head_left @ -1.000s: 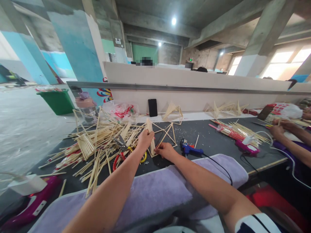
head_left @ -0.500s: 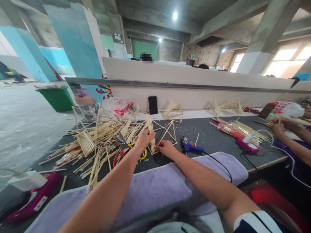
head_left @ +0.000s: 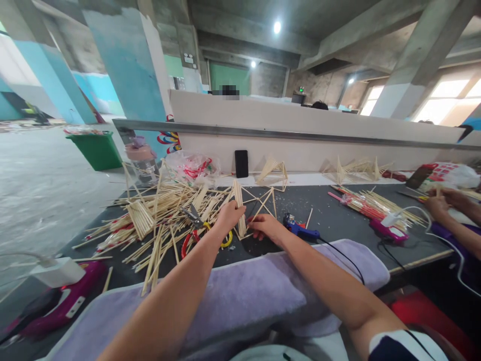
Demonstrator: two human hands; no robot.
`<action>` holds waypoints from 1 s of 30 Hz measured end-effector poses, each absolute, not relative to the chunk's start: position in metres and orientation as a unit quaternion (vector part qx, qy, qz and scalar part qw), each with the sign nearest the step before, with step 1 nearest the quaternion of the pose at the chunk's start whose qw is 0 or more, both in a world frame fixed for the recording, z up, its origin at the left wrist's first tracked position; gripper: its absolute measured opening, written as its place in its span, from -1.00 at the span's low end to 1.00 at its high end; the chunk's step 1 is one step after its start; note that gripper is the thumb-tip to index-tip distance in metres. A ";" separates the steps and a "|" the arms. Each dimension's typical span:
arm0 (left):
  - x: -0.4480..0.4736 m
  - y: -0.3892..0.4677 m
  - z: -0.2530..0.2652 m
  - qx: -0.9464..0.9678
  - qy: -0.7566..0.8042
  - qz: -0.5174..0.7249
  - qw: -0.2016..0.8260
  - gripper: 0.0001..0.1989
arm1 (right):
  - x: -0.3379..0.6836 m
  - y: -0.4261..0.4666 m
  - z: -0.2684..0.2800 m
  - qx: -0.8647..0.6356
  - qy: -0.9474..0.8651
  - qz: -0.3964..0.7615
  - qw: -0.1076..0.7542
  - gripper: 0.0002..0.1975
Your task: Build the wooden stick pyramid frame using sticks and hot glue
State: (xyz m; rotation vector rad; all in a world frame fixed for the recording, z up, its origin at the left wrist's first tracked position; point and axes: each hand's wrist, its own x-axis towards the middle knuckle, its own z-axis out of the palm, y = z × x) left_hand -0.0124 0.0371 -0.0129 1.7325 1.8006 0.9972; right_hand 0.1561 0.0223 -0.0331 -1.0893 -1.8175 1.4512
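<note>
My left hand is closed on a narrow panel of pale wooden sticks, which stands tilted on the dark tabletop. The panel is one side of an open stick frame with triangular sides, spreading to the right. At the frame's near lower end, my right hand has its fingers curled around a slanting stick; the fingertips are partly hidden. Scissors with red and yellow handles lie under my left wrist. A blue glue gun rests to the right of my right hand.
Many loose sticks cover the left of the table, with another stick frame among them. A phone leans on the partition. Further stick frames stand along it. A purple cloth covers the near edge. Another person's hands are at far right.
The whole view has shifted slightly, so things appear further right. My left hand keeps its hold on the panel. My right hand's fingers look a little looser at the frame's lower end.
</note>
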 end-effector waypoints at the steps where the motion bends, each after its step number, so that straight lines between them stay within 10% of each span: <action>1: -0.012 0.037 -0.013 0.628 0.652 0.362 0.223 -0.75 | 0.156 0.022 -0.033 -0.406 -0.682 0.542 0.276 -0.74; 30: -0.014 0.040 -0.019 0.628 0.635 0.378 0.245 -0.72 | 0.143 0.017 -0.045 -0.465 -0.744 0.395 0.274 -0.92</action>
